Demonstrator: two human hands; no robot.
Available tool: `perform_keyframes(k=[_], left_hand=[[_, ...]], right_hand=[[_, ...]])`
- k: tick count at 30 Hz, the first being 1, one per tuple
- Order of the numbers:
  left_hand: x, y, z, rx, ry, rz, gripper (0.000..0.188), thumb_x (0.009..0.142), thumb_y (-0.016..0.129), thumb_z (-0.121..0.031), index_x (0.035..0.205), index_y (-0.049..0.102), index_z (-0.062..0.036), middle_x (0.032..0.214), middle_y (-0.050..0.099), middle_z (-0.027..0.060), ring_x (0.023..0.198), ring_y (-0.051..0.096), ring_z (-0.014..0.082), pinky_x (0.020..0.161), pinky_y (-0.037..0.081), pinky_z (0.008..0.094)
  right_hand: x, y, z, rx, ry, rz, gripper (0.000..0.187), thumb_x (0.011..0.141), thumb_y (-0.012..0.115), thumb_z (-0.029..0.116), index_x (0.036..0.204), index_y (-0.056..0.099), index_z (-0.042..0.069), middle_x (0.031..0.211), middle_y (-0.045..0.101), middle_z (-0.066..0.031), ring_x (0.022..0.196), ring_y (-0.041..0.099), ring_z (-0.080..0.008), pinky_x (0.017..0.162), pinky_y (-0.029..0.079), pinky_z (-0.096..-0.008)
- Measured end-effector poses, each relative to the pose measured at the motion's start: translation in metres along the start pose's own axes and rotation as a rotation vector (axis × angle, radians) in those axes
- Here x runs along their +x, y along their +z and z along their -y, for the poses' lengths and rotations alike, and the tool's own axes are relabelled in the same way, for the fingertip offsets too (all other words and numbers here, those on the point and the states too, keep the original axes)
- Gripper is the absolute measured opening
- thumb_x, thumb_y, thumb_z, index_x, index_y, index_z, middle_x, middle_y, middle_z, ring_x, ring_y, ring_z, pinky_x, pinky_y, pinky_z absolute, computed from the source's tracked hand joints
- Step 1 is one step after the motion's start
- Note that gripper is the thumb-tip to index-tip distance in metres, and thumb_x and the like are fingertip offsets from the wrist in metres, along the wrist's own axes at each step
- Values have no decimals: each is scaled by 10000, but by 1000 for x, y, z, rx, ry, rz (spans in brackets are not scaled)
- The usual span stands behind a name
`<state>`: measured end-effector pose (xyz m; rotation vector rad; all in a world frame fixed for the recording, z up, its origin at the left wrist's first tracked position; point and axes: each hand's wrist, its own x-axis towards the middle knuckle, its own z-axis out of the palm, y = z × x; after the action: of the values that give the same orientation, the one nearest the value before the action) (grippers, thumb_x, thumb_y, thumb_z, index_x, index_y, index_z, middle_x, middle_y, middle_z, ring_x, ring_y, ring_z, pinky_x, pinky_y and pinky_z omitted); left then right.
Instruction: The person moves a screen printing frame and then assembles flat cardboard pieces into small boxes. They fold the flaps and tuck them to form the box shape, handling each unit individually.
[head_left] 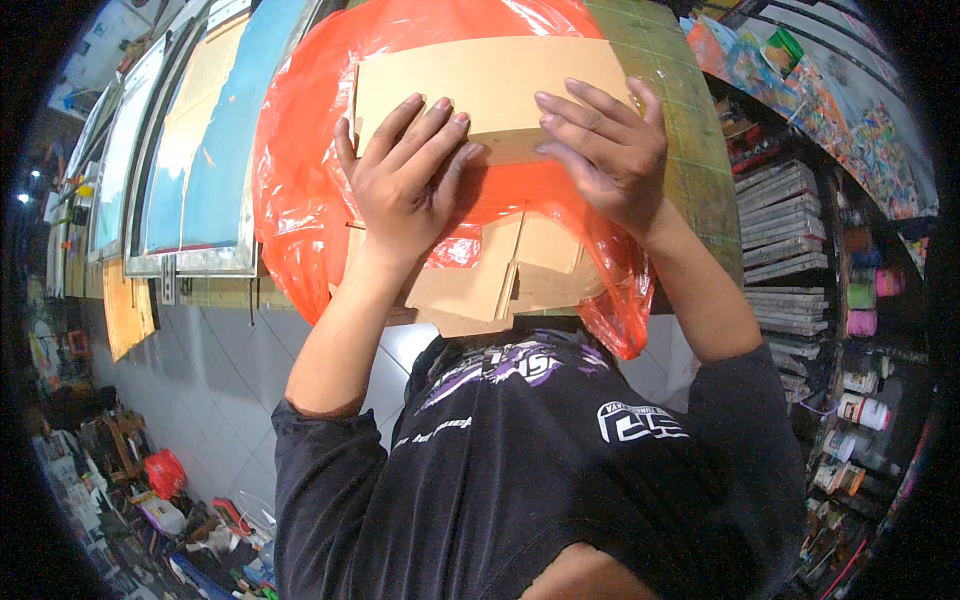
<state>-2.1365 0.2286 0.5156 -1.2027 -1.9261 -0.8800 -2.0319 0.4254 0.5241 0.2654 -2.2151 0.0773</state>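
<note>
A thick stack of flat brown cardboard (490, 85) lies across the red plastic bag (300, 190) on the worktable. My left hand (410, 180) holds its near left part, fingers spread over the top and thumb by the near edge. On the right, my right hand (610, 155) grips the near right part, fingers on top and thumb against the near side. Closer to my body, more loose cardboard pieces (470, 285) lie on the bag, overlapping and at angles. The stack's underside is hidden.
Framed printing screens (200, 150) with blue and tan surfaces stand at the left of the green-marked worktable (690, 150). Shelves with stacked grey frames (785, 235) and several paint tubs (862, 410) are at the right. Clutter with a red bag (165, 472) covers the lower left floor.
</note>
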Motion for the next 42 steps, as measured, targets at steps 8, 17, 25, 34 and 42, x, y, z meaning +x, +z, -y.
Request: perform_keyframes(k=[8, 17, 25, 34, 42], left_hand=[[-2, -5, -4, 111, -41, 140, 227, 776, 633, -188, 1000, 671, -199, 1065, 642, -13, 1089, 549, 201, 1035, 108, 557], [-3, -31, 19, -226, -449, -37, 415, 847, 607, -219, 1233, 516, -99, 1275, 502, 99, 1201, 439, 245, 1006, 262, 488], [22, -41, 12, -553, -1020, 365, 404, 909, 539, -239, 1210, 504, 28, 1109, 580, 107, 996, 536, 137, 874, 410, 284], [18, -38, 9, -867, -855, 0, 423, 920, 529, -189, 1296, 425, -24, 1087, 576, 49, 957, 548, 106, 741, 482, 273], [31, -46, 30, -791, -1119, 112, 363, 869, 557, -356, 1007, 607, -25, 777, 622, 57, 611, 613, 118, 451, 437, 202]], right_hand=[[-4, -1, 7, 49, 72, 18, 318, 674, 740, 136, 975, 642, 168, 1106, 635, 44, 1104, 550, -164, 947, 314, -396], [-1, -36, -24, 709, 790, -215, 377, 802, 614, 66, 1164, 540, -11, 1190, 563, -142, 1125, 514, -226, 966, 383, -316], [-15, -29, -30, 936, 1120, 202, 399, 866, 573, 288, 1089, 587, -43, 1005, 620, -84, 930, 567, -136, 814, 430, -255], [15, -49, 1, 1154, 802, -265, 427, 848, 612, 152, 1216, 494, -28, 1022, 610, -74, 897, 565, -117, 797, 449, -246], [17, -65, -25, 1126, 1219, -40, 594, 933, 340, 458, 1278, 443, -14, 1076, 594, -104, 969, 557, -174, 790, 462, -297]])
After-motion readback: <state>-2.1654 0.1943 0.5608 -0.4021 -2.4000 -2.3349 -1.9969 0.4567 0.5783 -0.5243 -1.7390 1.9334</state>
